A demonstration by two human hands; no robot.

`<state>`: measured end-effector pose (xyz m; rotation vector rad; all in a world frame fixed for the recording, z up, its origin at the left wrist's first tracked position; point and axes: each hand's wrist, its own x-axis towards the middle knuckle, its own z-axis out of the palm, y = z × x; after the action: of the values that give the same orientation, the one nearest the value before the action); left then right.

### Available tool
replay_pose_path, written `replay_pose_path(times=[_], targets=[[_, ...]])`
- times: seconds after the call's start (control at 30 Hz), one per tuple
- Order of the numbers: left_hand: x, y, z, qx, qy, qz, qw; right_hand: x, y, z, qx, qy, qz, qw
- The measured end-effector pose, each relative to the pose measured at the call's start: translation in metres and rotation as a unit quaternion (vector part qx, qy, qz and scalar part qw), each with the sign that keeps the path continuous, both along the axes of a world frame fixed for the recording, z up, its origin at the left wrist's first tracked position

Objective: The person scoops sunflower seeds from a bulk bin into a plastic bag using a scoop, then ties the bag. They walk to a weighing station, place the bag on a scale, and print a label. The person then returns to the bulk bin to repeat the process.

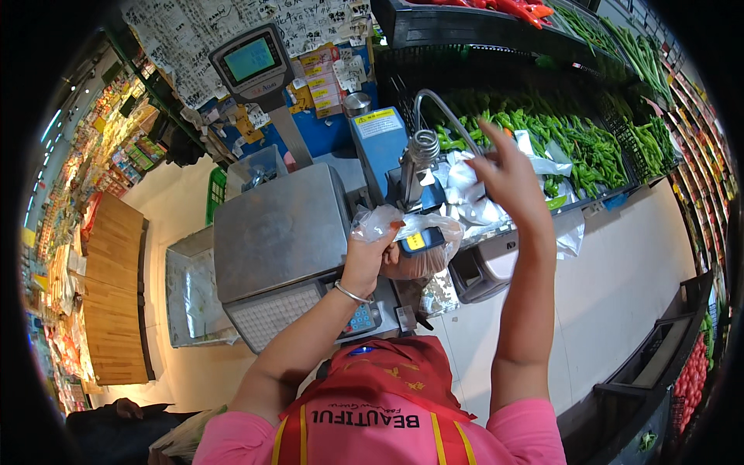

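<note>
My left hand grips the gathered neck of a clear plastic bag with brownish contents, low at the front of a blue bag-sealing machine. My right hand, slightly blurred, is raised beside the machine's curved metal lever; its fingers are apart, and whether they touch the lever cannot be told. A coiled spring sits on the machine. To the left is a weighing scale with a bare metal platter, a keypad and a lit display on a post.
Green peppers fill a black crate at the right, with white plastic bags at its near side. Red peppers lie on the shelf above. A grey bin stands left of the scale, and a wooden counter farther left.
</note>
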<state>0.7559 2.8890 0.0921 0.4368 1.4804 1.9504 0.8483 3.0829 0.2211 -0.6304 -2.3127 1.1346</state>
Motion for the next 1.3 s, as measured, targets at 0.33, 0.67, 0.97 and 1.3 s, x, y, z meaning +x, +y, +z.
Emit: replay_pose_path(times=[0.33,0.67,0.97,1.3], targets=[[-0.014,0.022,0.027,-0.083,0.087,-0.063,0.991,0.136,-0.054,-0.226,-0.191,0.024,-0.066,0.979],[0.008,0.075,0.041,-0.077,0.517,-0.083,0.849,-0.001,0.004,0.009,-0.065,0.096,0.005,0.993],[0.046,0.046,0.053,-0.004,0.416,-0.163,0.895,0.106,0.078,-0.188,-0.343,0.066,-0.126,0.929],[0.065,-0.033,0.096,0.082,0.375,-0.151,0.911,0.134,-0.075,-0.233,-0.693,0.141,0.123,0.696]])
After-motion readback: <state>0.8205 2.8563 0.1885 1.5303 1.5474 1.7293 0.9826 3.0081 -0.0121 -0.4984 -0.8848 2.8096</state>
